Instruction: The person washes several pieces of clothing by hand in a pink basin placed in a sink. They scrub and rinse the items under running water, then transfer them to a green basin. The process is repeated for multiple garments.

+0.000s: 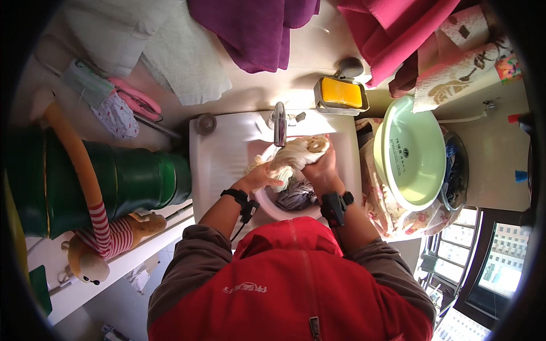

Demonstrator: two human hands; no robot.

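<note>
Under the chrome faucet (280, 125), a bundled cream cloth (298, 153) is gripped by my right hand (320, 168), whose fingers wrap its right end. My left hand (258, 177) lies at the cloth's lower left, thumb apart from the fingers; whether it grips the cloth is unclear. Below both hands sits a round pale basin (273, 207) inside the white sink (217, 170). It contains a wet grey cloth (296, 196) and some pale cloth (282, 177). Both of my wrists bear black straps with small devices.
A yellow soap bar (341, 92) rests in a dish behind the sink. At right, a light green basin (416, 153) leans on flowered fabric (375, 204). Purple (256, 34) and pink (396, 34) towels hang at the back. A green cylindrical object (128, 179) and plush monkey (91, 260) are at left.
</note>
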